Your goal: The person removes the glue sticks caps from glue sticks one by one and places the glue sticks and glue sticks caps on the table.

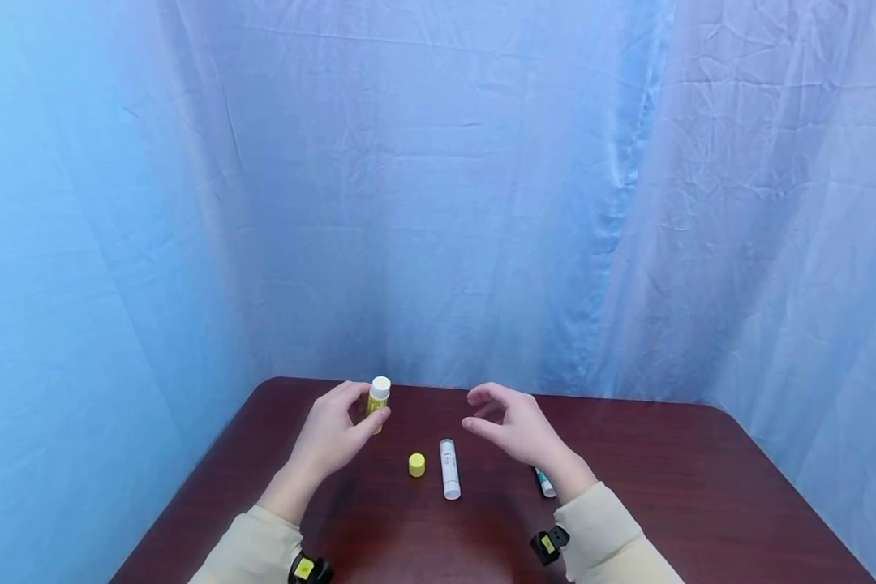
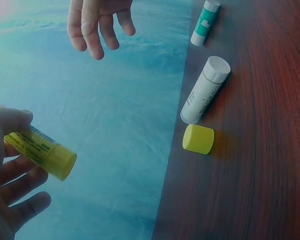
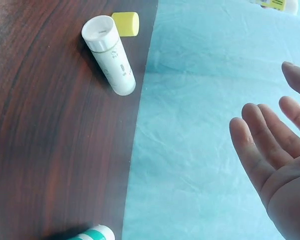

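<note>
My left hand [image 1: 332, 430] pinches a yellow glue stick [image 1: 375, 403] between thumb and fingers, its white end pointing up. In the left wrist view the printed yellow barrel of this glue stick [image 2: 46, 154] shows, with the lower fingers spread beneath it. My right hand [image 1: 518, 422] is raised over the table, holding nothing, its fingers loosely bent and thumb apart. Between the hands a yellow cap [image 1: 417, 465] stands on the table. Beside it lies a white glue stick [image 1: 449, 470]. A green-and-white glue stick [image 1: 546, 483] lies partly hidden under the right wrist.
The dark red wooden table [image 1: 672, 478] has rounded far corners. Blue cloth curtains [image 1: 438, 203] hang behind it and along both sides. Each wrist wears a black strap device, such as the left wrist device [image 1: 311, 568].
</note>
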A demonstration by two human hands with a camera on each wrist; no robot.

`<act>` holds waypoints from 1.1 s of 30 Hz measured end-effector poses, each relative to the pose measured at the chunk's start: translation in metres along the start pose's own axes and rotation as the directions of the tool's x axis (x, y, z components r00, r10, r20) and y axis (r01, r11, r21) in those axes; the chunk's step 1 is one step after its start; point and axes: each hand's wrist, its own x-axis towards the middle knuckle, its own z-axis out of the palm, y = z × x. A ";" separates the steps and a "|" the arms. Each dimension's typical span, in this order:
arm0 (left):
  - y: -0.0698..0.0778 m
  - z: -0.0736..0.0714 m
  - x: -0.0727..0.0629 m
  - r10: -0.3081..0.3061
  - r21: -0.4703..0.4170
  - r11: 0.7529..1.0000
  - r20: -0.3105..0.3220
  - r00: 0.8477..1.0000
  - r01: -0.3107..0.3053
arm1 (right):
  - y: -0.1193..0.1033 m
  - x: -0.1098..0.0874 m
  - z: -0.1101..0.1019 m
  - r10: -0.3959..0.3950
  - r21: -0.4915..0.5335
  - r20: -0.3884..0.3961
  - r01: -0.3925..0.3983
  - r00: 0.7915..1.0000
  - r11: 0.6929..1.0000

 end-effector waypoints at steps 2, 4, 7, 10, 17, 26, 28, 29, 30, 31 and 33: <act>0.000 0.001 0.000 -0.009 0.009 1.000 0.008 1.000 0.009 | 0.001 0.001 0.003 -0.003 0.002 0.004 0.003 1.000 1.000; 0.000 0.002 0.000 -0.022 0.014 1.000 0.017 1.000 0.022 | 0.001 0.002 0.007 -0.006 0.005 0.007 0.006 1.000 1.000; -0.001 0.004 -0.001 -0.042 0.023 0.999 0.034 0.999 0.041 | 0.003 0.003 0.014 -0.002 0.008 0.015 0.002 1.000 1.000; -0.002 0.006 -0.002 -0.060 0.029 0.998 0.055 0.997 0.058 | 0.004 0.004 0.021 -0.002 0.008 0.025 0.002 1.000 1.000; -0.004 0.013 -0.004 -0.104 0.033 0.994 0.100 0.990 0.101 | 0.008 0.006 0.034 0.029 0.015 0.057 -0.030 0.998 0.999; -0.008 0.020 -0.008 -0.184 0.030 0.983 0.169 0.968 0.182 | 0.009 0.008 0.045 0.054 0.030 0.098 -0.058 0.994 0.998; -0.010 0.022 -0.009 -0.208 0.029 0.978 0.186 0.960 0.207 | 0.010 0.008 0.048 0.056 0.033 0.103 -0.060 0.993 0.998; -0.010 0.023 -0.010 -0.218 0.027 0.976 0.196 0.956 0.217 | 0.010 0.008 0.049 0.056 0.033 0.106 -0.059 0.993 0.998; -0.011 0.024 -0.010 -0.225 0.027 0.974 0.204 0.953 0.224 | 0.011 0.008 0.050 0.059 0.034 0.109 -0.063 0.992 0.997; -0.012 0.025 -0.010 -0.229 0.029 0.973 0.213 0.950 0.228 | 0.011 0.008 0.051 0.062 0.037 0.113 -0.067 0.992 0.997; -0.013 0.028 -0.011 -0.235 0.029 0.972 0.224 0.946 0.234 | 0.012 0.008 0.054 0.067 0.041 0.117 -0.072 0.991 0.997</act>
